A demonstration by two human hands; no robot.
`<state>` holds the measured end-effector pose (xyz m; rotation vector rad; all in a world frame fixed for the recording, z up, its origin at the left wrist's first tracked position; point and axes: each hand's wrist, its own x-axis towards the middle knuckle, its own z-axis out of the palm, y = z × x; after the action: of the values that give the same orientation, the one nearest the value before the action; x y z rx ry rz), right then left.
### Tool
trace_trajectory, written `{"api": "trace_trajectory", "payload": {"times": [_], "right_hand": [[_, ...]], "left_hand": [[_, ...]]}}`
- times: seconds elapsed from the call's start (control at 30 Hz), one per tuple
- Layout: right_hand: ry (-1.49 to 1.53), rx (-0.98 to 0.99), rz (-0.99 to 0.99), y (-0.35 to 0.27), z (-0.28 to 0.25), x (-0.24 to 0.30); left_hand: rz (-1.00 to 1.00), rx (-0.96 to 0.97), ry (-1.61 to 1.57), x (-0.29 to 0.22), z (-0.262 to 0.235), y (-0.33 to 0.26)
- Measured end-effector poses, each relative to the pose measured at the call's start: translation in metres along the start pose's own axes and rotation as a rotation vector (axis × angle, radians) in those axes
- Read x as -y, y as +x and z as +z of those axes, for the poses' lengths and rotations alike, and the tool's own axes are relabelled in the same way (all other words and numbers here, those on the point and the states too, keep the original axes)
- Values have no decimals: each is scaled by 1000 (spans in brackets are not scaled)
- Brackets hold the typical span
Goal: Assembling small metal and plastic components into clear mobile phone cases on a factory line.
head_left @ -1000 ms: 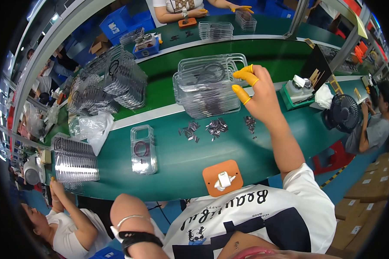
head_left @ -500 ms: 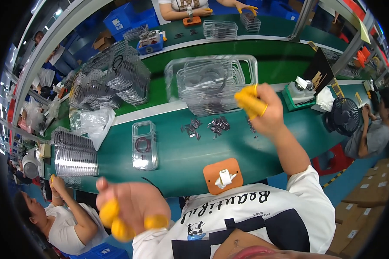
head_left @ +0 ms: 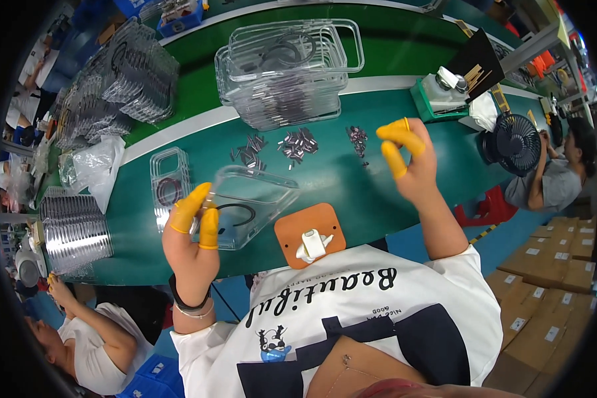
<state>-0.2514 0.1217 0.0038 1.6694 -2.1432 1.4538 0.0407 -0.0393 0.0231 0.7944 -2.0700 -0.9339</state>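
Observation:
My left hand, with yellow finger cots, pinches one end of a clear phone case that has a black ring on it. The case is tilted above the green bench top. My right hand, also in yellow finger cots, hovers just right of a small pile of dark parts; its thumb stands apart from its fingers, and nothing shows between them. Two further piles of small dark pieces lie to the left. An orange block with a white fixture sits at the near edge. Behind my left hand lies another clear case with a dark ring.
A tall stack of clear cases stands beyond the piles. More stacked cases fill the far left, beside a plastic bag. At right are a green tray with a bottle and a black fan. Co-workers sit at both sides.
My left hand has come up from the lower edge and now holds a clear case over the bench. The blurred case atop the stack is now still. The view has shifted.

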Motion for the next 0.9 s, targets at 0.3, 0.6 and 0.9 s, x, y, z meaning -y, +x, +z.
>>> {"api": "trace_trajectory", "payload": {"times": [0.3,0.6,0.9], "right_hand": [[-293,302,149,-47,24,-52],[-194,277,222,-60,19,-44],[-181,427,149,-68,26,-35]], "left_hand": [[-331,-116,-787,37,12,-37],[-399,-203,-856,38,27,-51],[-290,-205,-599,32,33,-55]]}}
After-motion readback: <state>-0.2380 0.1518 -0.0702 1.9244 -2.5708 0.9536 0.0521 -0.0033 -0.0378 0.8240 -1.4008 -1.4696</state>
